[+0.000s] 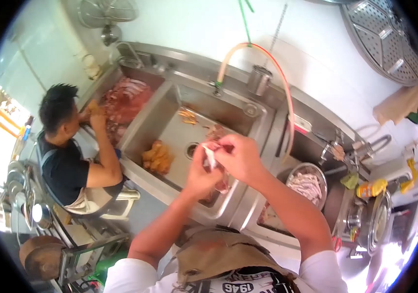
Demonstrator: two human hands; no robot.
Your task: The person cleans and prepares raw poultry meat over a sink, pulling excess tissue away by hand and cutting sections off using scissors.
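Over the middle sink, my left hand is closed on a pale, pinkish strip of meat. Right beside it, my right hand pinches the upper end of the same strip. Beneath my hands, more raw meat shows in part in the sink; the hands hide the rest. Yellowish pieces are heaped in the sink's left corner, and a few small orange-yellow bits lie near its back wall.
At the left, a seated person works at a sink of reddish meat. A metal bowl of pale strips stands at the right. A faucet with a hose arches over the back edge. A metal cup stands behind.
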